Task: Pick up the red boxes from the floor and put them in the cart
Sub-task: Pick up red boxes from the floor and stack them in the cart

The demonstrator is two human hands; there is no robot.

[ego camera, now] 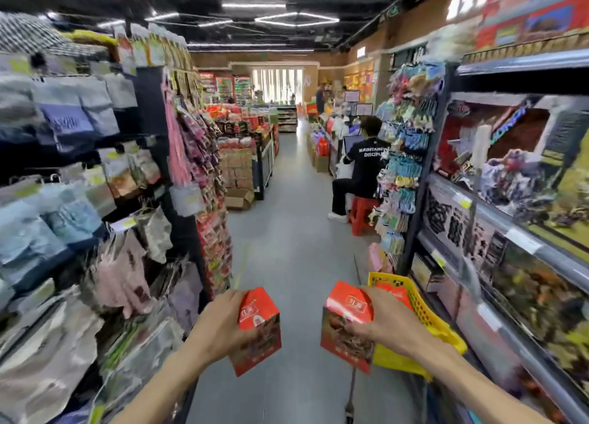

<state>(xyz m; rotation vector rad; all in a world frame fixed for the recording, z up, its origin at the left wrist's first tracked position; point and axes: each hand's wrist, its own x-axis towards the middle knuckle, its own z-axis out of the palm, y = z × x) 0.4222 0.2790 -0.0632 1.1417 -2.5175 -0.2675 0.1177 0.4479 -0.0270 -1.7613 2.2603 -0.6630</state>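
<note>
Left hand (223, 323) gripped a red box (259, 331) at lower centre of the frame, fingers wrapped round its left side, thumb on the near face. Box was glossy card with a peaked gable top, tilted, with a food photo on the lower panel. Right hand (381, 323) gripped a second red box (345, 325) just right of centre, fingers curled over its top edge and front face. Same gable shape, white label on the red slope. Both boxes were held in the air, apart from each other. The right box was touching or just in front of the cart (424, 315) at lower right; can't tell which. Cart basket was yellow perforated plastic with a lattice wall; something red showed inside, blurred. Floor (287, 232) was smooth grey. Shelves (510, 232) right, hanging soft packets (63, 168) left, all motion-blurred.
</note>
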